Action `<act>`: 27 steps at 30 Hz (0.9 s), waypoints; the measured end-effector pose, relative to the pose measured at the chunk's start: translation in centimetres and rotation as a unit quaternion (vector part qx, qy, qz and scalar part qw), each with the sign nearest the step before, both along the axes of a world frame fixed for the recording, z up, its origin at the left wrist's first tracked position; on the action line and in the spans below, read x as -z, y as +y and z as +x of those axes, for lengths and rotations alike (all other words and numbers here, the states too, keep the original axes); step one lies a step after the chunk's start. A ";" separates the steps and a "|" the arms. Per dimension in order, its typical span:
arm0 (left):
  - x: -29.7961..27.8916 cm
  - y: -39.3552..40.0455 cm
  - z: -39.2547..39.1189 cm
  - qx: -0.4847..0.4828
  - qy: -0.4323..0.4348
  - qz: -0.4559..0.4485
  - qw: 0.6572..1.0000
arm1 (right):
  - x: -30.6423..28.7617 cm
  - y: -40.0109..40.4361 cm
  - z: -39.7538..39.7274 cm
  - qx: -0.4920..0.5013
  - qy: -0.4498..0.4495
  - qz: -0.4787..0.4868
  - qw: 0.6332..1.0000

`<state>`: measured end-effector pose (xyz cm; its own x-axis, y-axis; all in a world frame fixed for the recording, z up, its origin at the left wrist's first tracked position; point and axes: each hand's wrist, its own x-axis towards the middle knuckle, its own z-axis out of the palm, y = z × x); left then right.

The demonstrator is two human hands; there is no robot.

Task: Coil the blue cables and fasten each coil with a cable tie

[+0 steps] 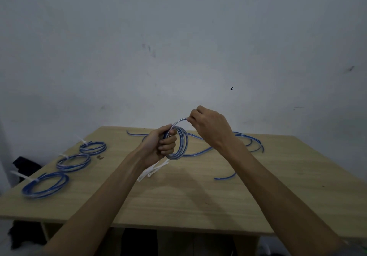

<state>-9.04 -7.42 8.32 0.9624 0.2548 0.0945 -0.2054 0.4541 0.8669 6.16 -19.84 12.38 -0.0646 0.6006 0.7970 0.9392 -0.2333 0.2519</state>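
Observation:
My left hand [161, 145] grips a blue cable coil [181, 143] of several turns, held upright above the wooden table [178, 200]. My right hand [208, 124] pinches the same cable's loose strand above the coil, where it arcs over from the left hand. A bundle of white cable ties [153, 170] lies on the table under my left wrist. Loose blue cables [248, 141] lie across the far side of the table behind my hands. Three tied coils lie at the left: a far coil [92, 147], a middle coil [73, 162] and a near coil [45, 185], each with a white tie.
A short blue cable piece [225, 177] lies right of centre. A small dark object [99, 157] sits beside the far coil. The grey wall stands right behind the table. Dark cloth [22, 164] lies beyond the table's left edge.

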 end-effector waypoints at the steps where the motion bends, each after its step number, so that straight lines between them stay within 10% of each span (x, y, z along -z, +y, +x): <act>1: 0.0 0.0 0.0 0.001 0.000 0.002 1.000 | 0.2 0.2 0.0 0.003 0.001 0.015 1.000; 10: -0.5 0.6 -0.5 0.004 0.010 -0.003 1.000 | 2.8 1.1 -0.9 0.012 0.156 0.030 0.987; 16: 0.2 1.9 -1.2 -0.039 -0.016 -0.071 0.997 | 6.2 2.4 -3.3 -0.171 0.494 -0.054 0.851; 27: 5.4 3.1 -2.9 -0.144 0.076 -0.037 0.986 | 13.4 5.3 -7.6 -0.121 0.546 -0.016 0.829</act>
